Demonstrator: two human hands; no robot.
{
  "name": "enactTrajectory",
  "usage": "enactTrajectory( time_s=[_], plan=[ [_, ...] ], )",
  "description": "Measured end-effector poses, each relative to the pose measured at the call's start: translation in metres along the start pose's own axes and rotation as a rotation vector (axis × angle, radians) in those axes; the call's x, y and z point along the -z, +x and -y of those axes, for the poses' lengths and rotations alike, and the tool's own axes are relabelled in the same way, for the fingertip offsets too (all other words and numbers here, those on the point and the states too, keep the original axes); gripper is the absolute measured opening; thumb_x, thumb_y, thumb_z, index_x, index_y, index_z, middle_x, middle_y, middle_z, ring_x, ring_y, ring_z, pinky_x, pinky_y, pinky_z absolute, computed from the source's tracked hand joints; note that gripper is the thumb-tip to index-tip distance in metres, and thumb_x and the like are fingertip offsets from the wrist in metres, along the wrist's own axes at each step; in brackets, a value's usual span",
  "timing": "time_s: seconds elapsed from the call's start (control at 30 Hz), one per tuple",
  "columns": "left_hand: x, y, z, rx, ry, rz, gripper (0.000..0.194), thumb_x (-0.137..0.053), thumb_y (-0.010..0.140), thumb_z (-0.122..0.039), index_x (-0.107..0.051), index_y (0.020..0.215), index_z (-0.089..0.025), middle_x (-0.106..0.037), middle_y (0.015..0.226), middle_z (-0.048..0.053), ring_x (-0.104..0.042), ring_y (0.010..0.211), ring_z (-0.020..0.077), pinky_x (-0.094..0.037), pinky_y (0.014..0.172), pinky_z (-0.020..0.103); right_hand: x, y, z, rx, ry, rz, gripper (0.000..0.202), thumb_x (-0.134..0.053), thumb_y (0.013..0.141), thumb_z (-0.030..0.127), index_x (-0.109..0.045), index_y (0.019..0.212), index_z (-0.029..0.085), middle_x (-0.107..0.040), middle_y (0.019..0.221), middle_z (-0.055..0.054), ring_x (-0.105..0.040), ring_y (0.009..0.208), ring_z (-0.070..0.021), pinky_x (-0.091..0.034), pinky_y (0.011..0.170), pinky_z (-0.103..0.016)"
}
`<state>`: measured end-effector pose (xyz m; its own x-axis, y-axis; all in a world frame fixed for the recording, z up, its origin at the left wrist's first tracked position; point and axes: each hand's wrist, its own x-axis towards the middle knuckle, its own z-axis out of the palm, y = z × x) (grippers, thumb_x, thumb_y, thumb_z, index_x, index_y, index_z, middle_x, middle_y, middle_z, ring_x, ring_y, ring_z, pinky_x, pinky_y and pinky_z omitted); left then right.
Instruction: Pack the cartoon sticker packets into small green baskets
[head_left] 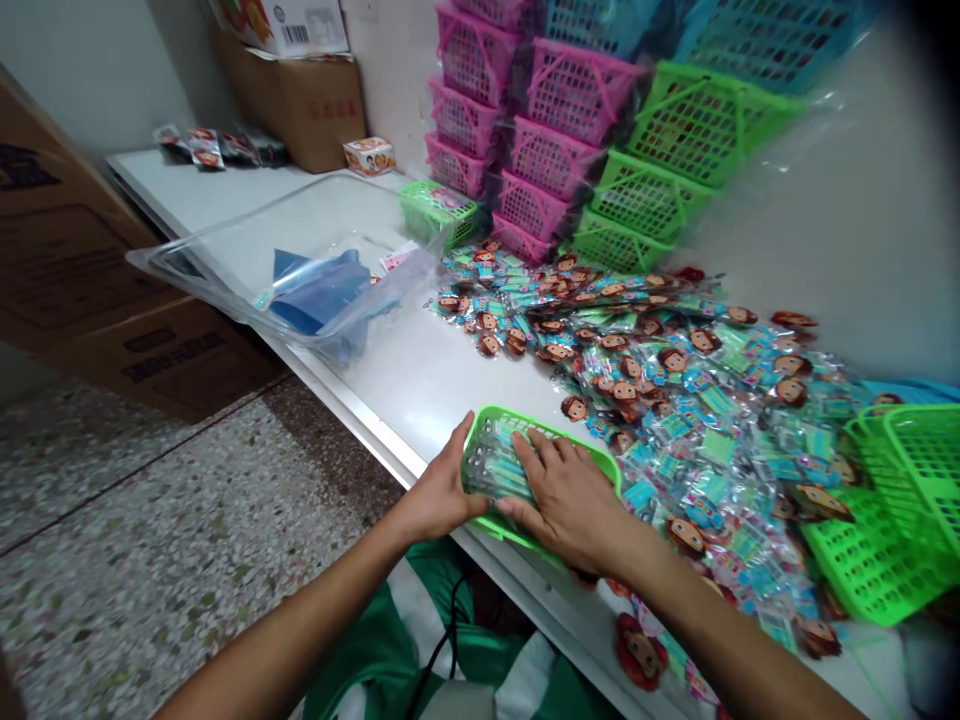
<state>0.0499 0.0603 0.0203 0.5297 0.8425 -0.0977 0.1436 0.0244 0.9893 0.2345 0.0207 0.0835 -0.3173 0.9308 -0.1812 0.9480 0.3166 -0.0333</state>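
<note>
A small green plastic basket sits at the table's front edge with clear-wrapped packets inside. My left hand holds its left end, thumb and fingers around the rim. Across the packets lies my right hand, palm down with fingers stretched out, covering the basket's right part. Just right of the basket spreads a large pile of small clear packets with cartoon doll heads and blue and green pieces.
Empty green baskets lie at the right. Pink baskets and green baskets are stacked along the wall. A clear plastic tray with blue sheets stands at the left. Cardboard boxes stand beyond the table edge.
</note>
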Motion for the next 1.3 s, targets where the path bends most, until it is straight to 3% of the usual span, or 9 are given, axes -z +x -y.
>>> enactTrajectory(
  time_s=[0.23,0.33,0.47,0.57,0.67,0.77,0.83,1.1,1.3],
  plan=[
    [0.012,-0.006,-0.009,0.019,-0.107,0.166,0.096,-0.060,0.074,-0.018,0.004,0.146,-0.017,-0.007,0.155,0.011,-0.018,0.138,0.0274,-0.021,0.112,0.041,-0.016,-0.002,-0.001,0.019,-0.062,-0.051,0.081,-0.028,0.085,0.066,-0.033,0.140,0.006,-0.038,0.137,-0.026,-0.044,0.111,-0.0392,-0.037,0.090,-0.051],
    [0.010,-0.006,-0.004,-0.019,-0.099,0.129,0.087,-0.055,0.082,-0.031,0.003,0.146,-0.017,-0.002,0.155,0.009,-0.009,0.141,0.0244,-0.013,0.114,0.039,-0.018,-0.003,-0.007,0.056,-0.034,-0.039,0.082,-0.026,0.085,0.068,-0.033,0.140,0.008,-0.034,0.141,-0.023,-0.040,0.116,-0.0394,-0.035,0.093,-0.051],
    [0.002,-0.007,0.003,-0.045,0.001,0.062,0.084,-0.053,0.084,-0.032,0.001,0.146,-0.017,-0.003,0.155,0.010,-0.005,0.141,0.0225,-0.011,0.115,0.039,-0.021,0.000,-0.005,0.018,-0.024,-0.047,0.065,-0.022,0.092,0.054,-0.034,0.140,0.012,-0.034,0.144,-0.018,-0.042,0.115,-0.0362,-0.033,0.092,-0.051],
    [0.002,-0.009,-0.005,-0.096,0.228,0.017,0.083,-0.051,0.083,-0.028,0.003,0.146,-0.019,-0.002,0.155,0.011,-0.004,0.141,0.0254,-0.013,0.114,0.046,-0.023,0.002,0.000,0.004,-0.038,-0.061,0.062,-0.023,0.092,0.052,-0.037,0.138,0.012,-0.036,0.141,-0.019,-0.044,0.111,-0.0353,-0.034,0.090,-0.049],
    [0.006,-0.005,-0.024,-0.305,0.626,0.019,0.078,-0.047,0.084,-0.024,0.001,0.146,-0.020,0.004,0.154,0.012,0.005,0.140,0.0288,-0.005,0.112,0.054,-0.025,0.002,0.003,0.019,-0.033,-0.075,0.062,-0.025,0.092,0.050,-0.036,0.138,0.011,-0.037,0.141,-0.018,-0.044,0.110,-0.0350,-0.034,0.090,-0.049],
    [0.007,0.009,-0.039,-0.522,0.833,0.323,0.064,-0.037,0.089,-0.020,-0.007,0.145,-0.014,-0.010,0.153,0.016,-0.005,0.141,0.0243,-0.013,0.114,0.046,-0.028,0.002,0.002,0.019,-0.009,-0.085,0.062,-0.028,0.092,0.048,-0.038,0.136,0.005,-0.042,0.136,-0.021,-0.043,0.109,-0.0358,-0.034,0.090,-0.051],
    [0.006,0.020,-0.040,-0.528,0.891,0.453,0.060,-0.037,0.090,-0.021,-0.012,0.143,-0.008,-0.020,0.150,0.020,-0.014,0.140,0.0225,-0.020,0.113,0.040,-0.030,0.000,0.000,0.026,0.039,-0.092,0.063,-0.030,0.091,0.047,-0.038,0.135,0.002,-0.042,0.134,-0.023,-0.042,0.111,-0.0358,-0.033,0.093,-0.051],
    [0.003,0.027,-0.032,-0.481,1.065,0.474,0.055,-0.034,0.091,-0.019,-0.016,0.142,-0.010,-0.025,0.149,0.018,-0.022,0.138,0.0194,-0.027,0.110,0.035,-0.022,-0.018,-0.038,0.256,0.321,0.020,0.094,-0.041,0.084,0.062,-0.007,0.144,-0.001,-0.009,0.150,-0.025,-0.008,0.139,-0.0316,-0.021,0.110,-0.047],
    [0.003,0.024,-0.038,-0.533,1.115,0.492,0.050,-0.033,0.092,-0.020,-0.023,0.141,-0.010,-0.027,0.148,0.019,-0.023,0.138,0.0209,-0.026,0.111,0.037,-0.035,-0.019,-0.041,0.276,0.266,0.006,0.083,-0.047,0.086,0.052,-0.016,0.143,0.000,-0.009,0.149,-0.026,-0.003,0.139,-0.0327,-0.020,0.110,-0.051]
  ],
)
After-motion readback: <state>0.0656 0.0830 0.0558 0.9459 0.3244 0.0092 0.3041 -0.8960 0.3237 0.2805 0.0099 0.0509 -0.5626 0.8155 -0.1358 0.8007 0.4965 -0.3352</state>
